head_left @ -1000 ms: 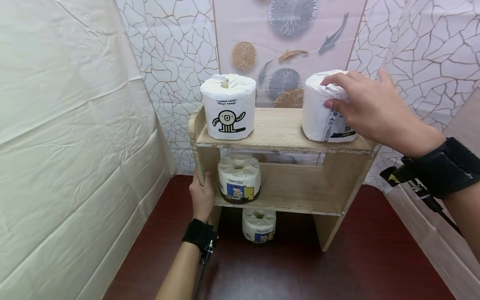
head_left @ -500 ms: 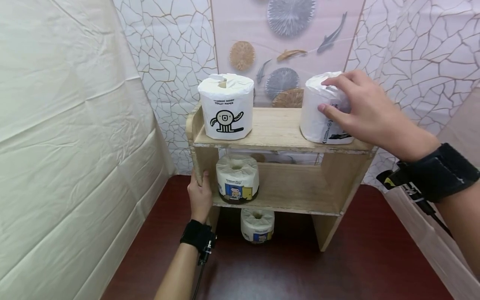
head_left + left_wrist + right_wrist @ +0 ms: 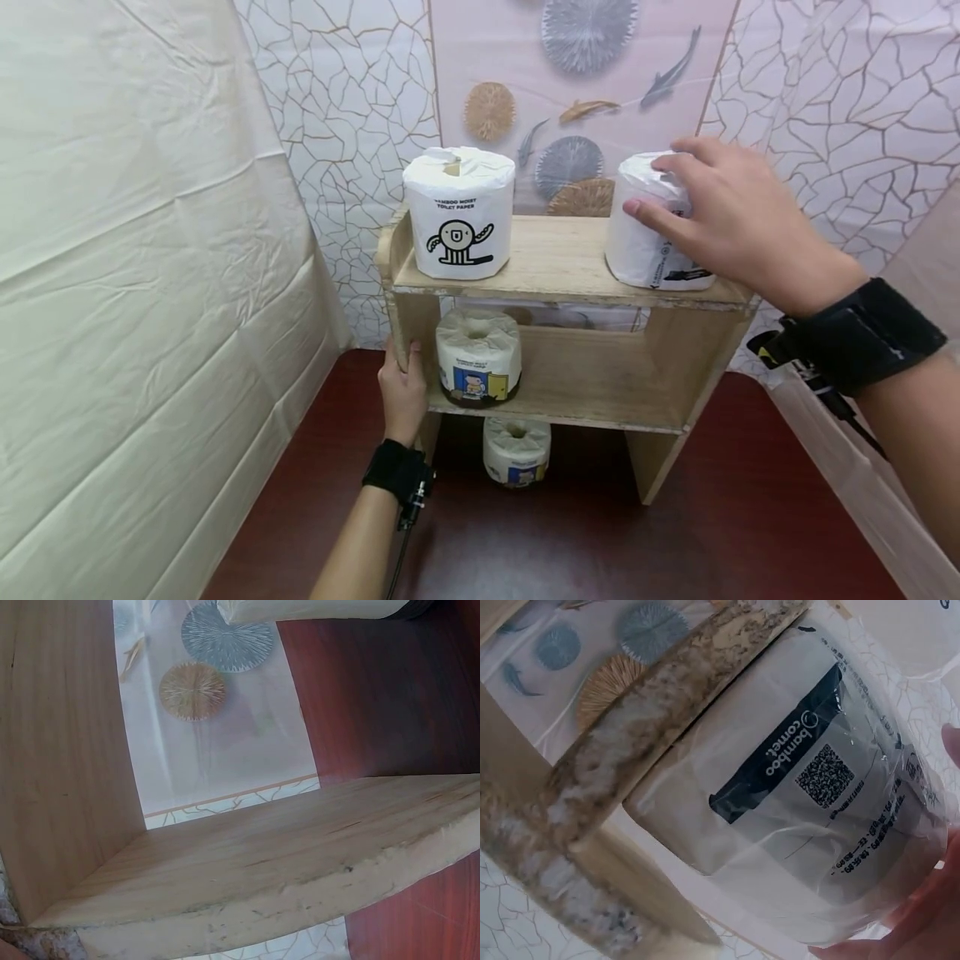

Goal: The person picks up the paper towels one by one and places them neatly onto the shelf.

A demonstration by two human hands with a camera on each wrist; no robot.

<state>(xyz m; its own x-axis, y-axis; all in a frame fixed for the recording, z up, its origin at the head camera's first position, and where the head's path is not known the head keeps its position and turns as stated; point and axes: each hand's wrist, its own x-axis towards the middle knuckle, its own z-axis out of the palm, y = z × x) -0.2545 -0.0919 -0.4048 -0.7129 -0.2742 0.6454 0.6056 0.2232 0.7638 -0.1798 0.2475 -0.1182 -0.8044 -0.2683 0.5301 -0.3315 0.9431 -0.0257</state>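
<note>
1. At the right end of the wooden shelf (image 3: 558, 250), on its top board, stands the top-right toilet roll (image 3: 637, 242), its core axis upright.

2. With 12 o'clock at the top of the head view, that roll lies at 9 o'clock from the middle of the right hand (image 3: 742, 221), which is by far the nearer hand.

3. The right fingers are spread about as wide as the roll's top and bent round it, thumb along the near side, the others over the upper rim. They appear to hold it; some fingertips are hidden, and how firm the grip is I cannot tell.

4. In the right wrist view the fingers show between 3 and 5 o'clock, around the roll's upper end, away from the board.

5. From the left hand (image 3: 402, 396) the same roll lies at 2 o'clock, well apart. The left fingers curl round the shelf's left side panel and hold it.

6. The top-left roll (image 3: 459, 229) stands at 9 o'clock from the top-right one; the middle roll (image 3: 478, 362) sits just beside the left hand, between 2 and 3 o'clock; the bottom roll (image 3: 516, 454) is at 4 o'clock, on the worktop (image 3: 570, 550).
</note>
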